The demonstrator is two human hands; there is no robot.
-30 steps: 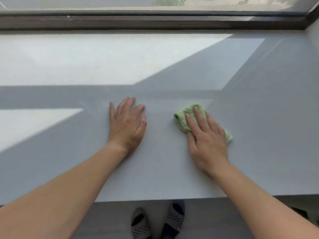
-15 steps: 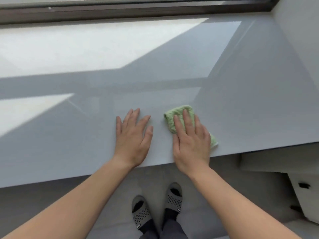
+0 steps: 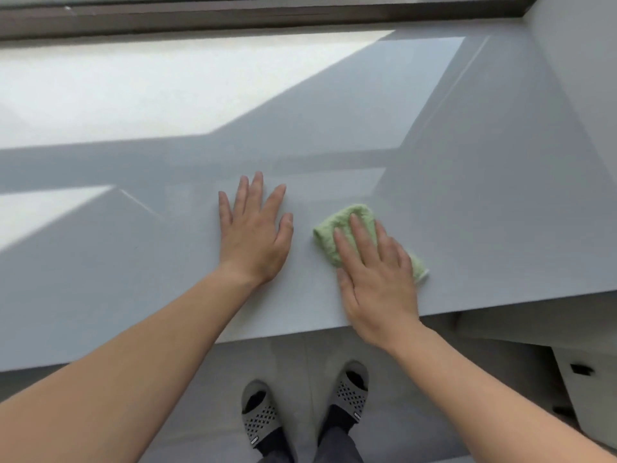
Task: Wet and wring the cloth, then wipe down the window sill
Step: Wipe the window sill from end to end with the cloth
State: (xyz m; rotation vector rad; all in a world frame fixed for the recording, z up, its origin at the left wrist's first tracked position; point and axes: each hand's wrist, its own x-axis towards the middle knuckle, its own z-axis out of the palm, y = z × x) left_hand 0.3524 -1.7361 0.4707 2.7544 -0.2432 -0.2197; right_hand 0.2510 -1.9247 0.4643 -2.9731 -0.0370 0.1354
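Observation:
A folded green cloth point(image 3: 337, 225) lies on the wide grey window sill point(image 3: 484, 202), close to its front edge. My right hand point(image 3: 374, 279) presses flat on the cloth with straight fingers, covering most of it. A corner of the cloth shows to the right of that hand. My left hand point(image 3: 253, 232) rests flat on the bare sill just left of the cloth, fingers spread, holding nothing.
The dark window frame point(image 3: 267, 15) runs along the back of the sill. A white wall point(image 3: 581, 78) closes the right end. Sunlit patches lie at the left. Below the front edge are the floor, my slippered feet point(image 3: 260, 412) and a white cabinet point(image 3: 587, 379).
My right hand has slid the cloth leftward and toward the front edge of the sill. My left hand stays planted flat. The view has tilted downward.

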